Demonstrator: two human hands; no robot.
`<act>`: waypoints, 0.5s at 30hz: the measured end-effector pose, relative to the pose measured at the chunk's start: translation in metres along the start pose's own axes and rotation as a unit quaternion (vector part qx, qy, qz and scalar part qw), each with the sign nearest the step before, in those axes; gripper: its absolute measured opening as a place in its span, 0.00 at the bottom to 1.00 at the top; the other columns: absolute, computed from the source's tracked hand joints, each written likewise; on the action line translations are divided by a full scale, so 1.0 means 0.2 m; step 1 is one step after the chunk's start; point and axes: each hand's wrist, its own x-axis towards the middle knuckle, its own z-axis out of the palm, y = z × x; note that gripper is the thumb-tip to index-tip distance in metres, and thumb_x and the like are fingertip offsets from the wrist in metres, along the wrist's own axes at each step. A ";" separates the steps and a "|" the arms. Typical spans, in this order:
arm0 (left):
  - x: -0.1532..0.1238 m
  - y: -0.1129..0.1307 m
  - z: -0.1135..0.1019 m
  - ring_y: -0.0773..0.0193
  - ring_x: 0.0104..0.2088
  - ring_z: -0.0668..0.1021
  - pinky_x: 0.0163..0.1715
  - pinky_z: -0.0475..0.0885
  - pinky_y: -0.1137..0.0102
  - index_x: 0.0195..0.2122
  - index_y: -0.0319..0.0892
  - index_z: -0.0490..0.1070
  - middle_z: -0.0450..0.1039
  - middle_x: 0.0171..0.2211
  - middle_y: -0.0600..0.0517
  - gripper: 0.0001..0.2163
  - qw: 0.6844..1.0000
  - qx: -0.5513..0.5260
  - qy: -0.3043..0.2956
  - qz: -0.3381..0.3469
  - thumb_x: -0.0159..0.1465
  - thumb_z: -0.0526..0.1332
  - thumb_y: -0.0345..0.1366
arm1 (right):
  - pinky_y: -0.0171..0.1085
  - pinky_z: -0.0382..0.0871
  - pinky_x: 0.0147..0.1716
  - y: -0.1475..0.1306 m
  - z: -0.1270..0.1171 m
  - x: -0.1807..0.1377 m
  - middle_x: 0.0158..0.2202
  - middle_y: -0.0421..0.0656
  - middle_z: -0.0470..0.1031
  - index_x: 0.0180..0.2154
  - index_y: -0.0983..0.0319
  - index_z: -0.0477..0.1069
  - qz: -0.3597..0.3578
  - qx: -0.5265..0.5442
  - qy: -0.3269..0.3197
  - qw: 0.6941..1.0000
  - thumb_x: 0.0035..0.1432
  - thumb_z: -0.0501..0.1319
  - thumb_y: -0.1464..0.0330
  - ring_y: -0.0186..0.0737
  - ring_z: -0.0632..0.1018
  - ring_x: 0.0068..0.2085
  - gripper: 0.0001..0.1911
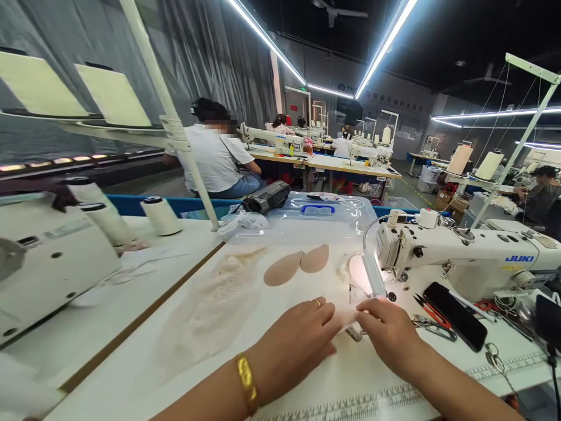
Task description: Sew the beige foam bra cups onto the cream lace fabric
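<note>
A small piece of pale, sheer fabric (pixel 345 316) is stretched between my two hands, just in front of the sewing machine's needle area. My left hand (pixel 302 330), with a ring and a gold bracelet, pinches its left side. The fingers of my right hand (pixel 388 330) are closed on its right end. Beyond them stands the white JUKI sewing machine (pixel 473 251), its lamp (pixel 372 272) lit over the needle. Two beige teardrop-shaped pads (pixel 284 269) lie on the table behind my left hand. Farther left spreads a heap of sheer cream fabric (pixel 210 304).
To the right lie a black phone (pixel 456 316), red-handled tweezers (pixel 432 310) and thread snips (pixel 433 327). A measuring tape (pixel 350 406) runs along the front edge. Behind is a clear plastic box (pixel 307 222); thread cones (pixel 160 216) stand left. Another person (pixel 214 158) sits ahead.
</note>
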 end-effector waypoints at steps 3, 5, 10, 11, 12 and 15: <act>0.05 -0.02 0.09 0.55 0.38 0.76 0.43 0.68 0.63 0.38 0.45 0.69 0.76 0.37 0.52 0.11 0.996 0.020 0.006 0.087 0.63 0.63 0.20 | 0.33 0.68 0.35 0.14 0.07 -0.08 0.37 0.38 0.80 0.39 0.56 0.77 0.029 0.032 -0.161 0.986 0.71 0.58 0.75 0.37 0.77 0.36 0.11; 0.12 -0.04 0.15 0.56 0.36 0.76 0.42 0.68 0.63 0.37 0.44 0.68 0.75 0.35 0.52 0.13 0.993 0.030 0.010 0.113 0.62 0.59 0.17 | 0.33 0.68 0.36 0.21 0.07 -0.10 0.39 0.38 0.81 0.40 0.56 0.77 0.018 0.046 -0.195 0.980 0.71 0.58 0.74 0.37 0.78 0.38 0.11; 0.20 -0.09 0.26 0.57 0.28 0.71 0.30 0.64 0.63 0.30 0.44 0.66 0.71 0.30 0.51 0.12 0.995 0.044 0.016 0.090 0.66 0.57 0.20 | 0.37 0.68 0.38 0.30 0.03 -0.12 0.50 0.43 0.82 0.44 0.58 0.78 -0.041 0.046 -0.126 0.990 0.68 0.56 0.79 0.42 0.75 0.41 0.15; 0.19 -0.09 0.27 0.57 0.30 0.72 0.31 0.66 0.63 0.30 0.43 0.67 0.72 0.32 0.50 0.12 0.995 0.037 0.024 0.085 0.67 0.56 0.20 | 0.37 0.68 0.38 0.30 0.02 -0.13 0.48 0.43 0.82 0.45 0.57 0.78 -0.039 0.046 -0.119 0.991 0.67 0.57 0.80 0.42 0.74 0.41 0.16; 0.19 -0.08 0.28 0.57 0.32 0.73 0.33 0.68 0.63 0.31 0.43 0.68 0.73 0.33 0.50 0.12 0.996 0.028 0.031 0.083 0.68 0.55 0.20 | 0.37 0.68 0.39 0.30 0.01 -0.13 0.45 0.43 0.82 0.46 0.57 0.78 -0.035 0.048 -0.119 0.991 0.66 0.57 0.80 0.42 0.74 0.40 0.16; 0.17 -0.07 0.28 0.56 0.37 0.75 0.40 0.71 0.61 0.35 0.42 0.71 0.75 0.36 0.49 0.12 0.995 0.007 0.041 0.093 0.71 0.53 0.21 | 0.36 0.67 0.38 0.29 -0.02 -0.14 0.40 0.42 0.80 0.45 0.56 0.78 -0.032 0.068 -0.134 0.988 0.67 0.59 0.79 0.41 0.73 0.39 0.15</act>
